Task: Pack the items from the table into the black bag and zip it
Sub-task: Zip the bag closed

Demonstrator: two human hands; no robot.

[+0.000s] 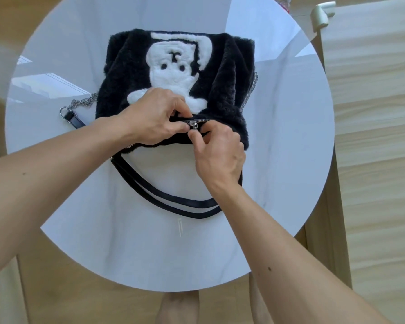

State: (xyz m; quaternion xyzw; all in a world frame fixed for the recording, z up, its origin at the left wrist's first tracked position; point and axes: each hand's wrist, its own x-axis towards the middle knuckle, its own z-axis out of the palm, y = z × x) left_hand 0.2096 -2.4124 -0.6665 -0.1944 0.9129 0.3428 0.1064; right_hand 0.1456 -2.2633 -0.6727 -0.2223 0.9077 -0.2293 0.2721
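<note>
Black fluffy bag (222, 73) lying flat mid-tabletop (278, 160), mouth toward the near edge. Left hand (150, 118) fingers pinched on the bag's fur beside the zipper slider (193, 124); right hand (218, 153) fingers closed just below it. Zipper line running left-right, unclosed teeth extending right, nearer the right hand

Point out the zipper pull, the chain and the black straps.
zipper pull (193, 124): head view, on the metal slider.
chain (83, 102): head view, links left of the bag.
black straps (166, 201): head view, looped part on the table.
</note>
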